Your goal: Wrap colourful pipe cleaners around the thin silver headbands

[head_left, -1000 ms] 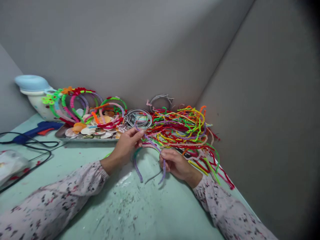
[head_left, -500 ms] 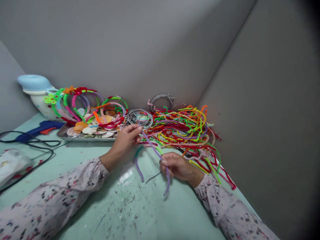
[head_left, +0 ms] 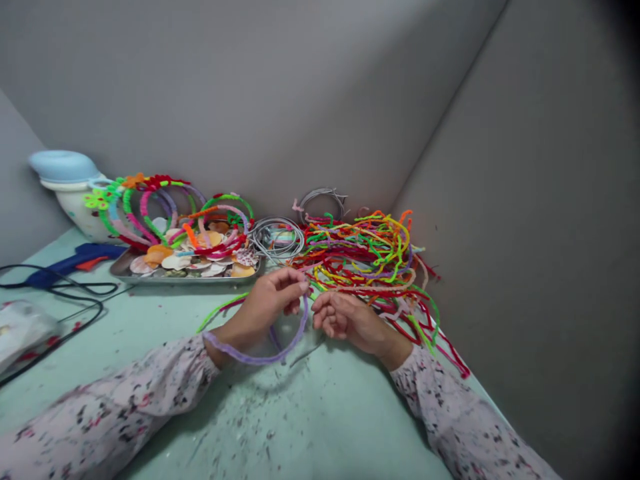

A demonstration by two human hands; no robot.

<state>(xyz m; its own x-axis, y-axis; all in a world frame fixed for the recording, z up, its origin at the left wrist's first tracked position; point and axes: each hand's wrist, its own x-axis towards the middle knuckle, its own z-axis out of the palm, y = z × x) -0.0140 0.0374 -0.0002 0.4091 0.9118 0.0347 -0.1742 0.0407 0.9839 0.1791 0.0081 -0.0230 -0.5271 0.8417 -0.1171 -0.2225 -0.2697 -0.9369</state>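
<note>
My left hand (head_left: 277,293) is closed, pinching the end of a purple pipe cleaner (head_left: 287,352) between thumb and fingers. From that pinch the pipe cleaner hangs down and bends in a wide curve toward my left wrist. Just to its right is my right hand (head_left: 345,319), its fingers loosely curled and apart, with nothing visible in them. Behind my left wrist lies a green and dark red strand (head_left: 220,310). A thin grey strand (head_left: 306,355) rests on the table below my hands. The pinched tip is hidden by my fingers.
A big heap of colourful pipe cleaners (head_left: 365,250) lies at the back right, beside coiled grey wire (head_left: 277,237). A metal tray (head_left: 185,281) holds shells (head_left: 175,261) and fuzzy hoops (head_left: 145,217). Farther left are a blue-lidded container (head_left: 83,200), a blue glue gun (head_left: 65,263) and a black cord (head_left: 95,313).
My right hand has let go of the purple pipe cleaner. Its free end has swung left under my left hand, which has moved slightly right and down. A green and red strand now shows behind my left wrist.
</note>
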